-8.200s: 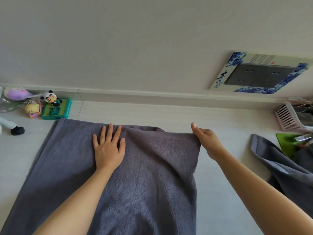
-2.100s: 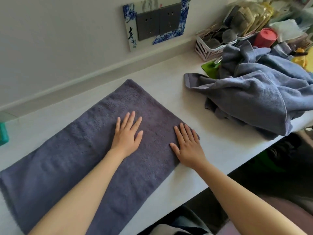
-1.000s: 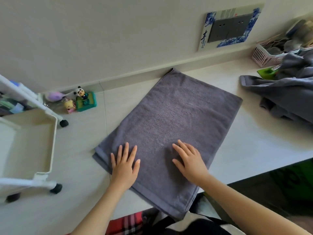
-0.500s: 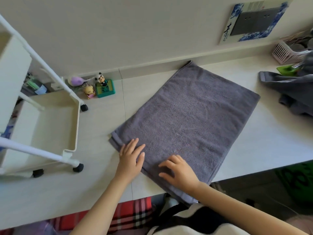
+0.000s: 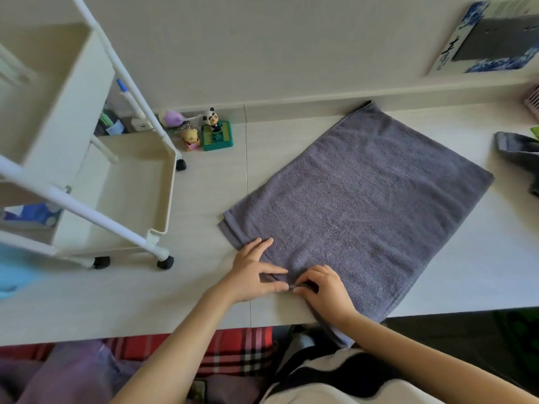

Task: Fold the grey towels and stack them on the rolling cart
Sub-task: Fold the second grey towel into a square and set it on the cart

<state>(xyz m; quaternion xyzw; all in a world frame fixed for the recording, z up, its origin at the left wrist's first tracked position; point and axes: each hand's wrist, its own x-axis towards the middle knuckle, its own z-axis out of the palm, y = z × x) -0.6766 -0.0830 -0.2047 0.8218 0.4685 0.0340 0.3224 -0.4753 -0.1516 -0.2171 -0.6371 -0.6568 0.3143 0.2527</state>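
Towel [image 5: 361, 205] lies folded flat on the desk [image 5: 204, 298], beside the cart [image 5: 163, 205]. A moment ago my palms pressed it flat; now my left hand [image 5: 250, 275] and right hand [image 5: 326, 290] pinch its near edge, likely for another fold. The wall plaque [image 5: 493, 39] bears a brushed character I can't read.

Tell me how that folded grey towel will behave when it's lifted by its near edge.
The folded grey towel will probably droop: it is soft terry, and its near corner already hangs limp over the desk edge. Its layers may slide apart, since nothing binds them where the left hand and right hand hold the edge. It is unlikely to slip from the grip, given the rough pile.
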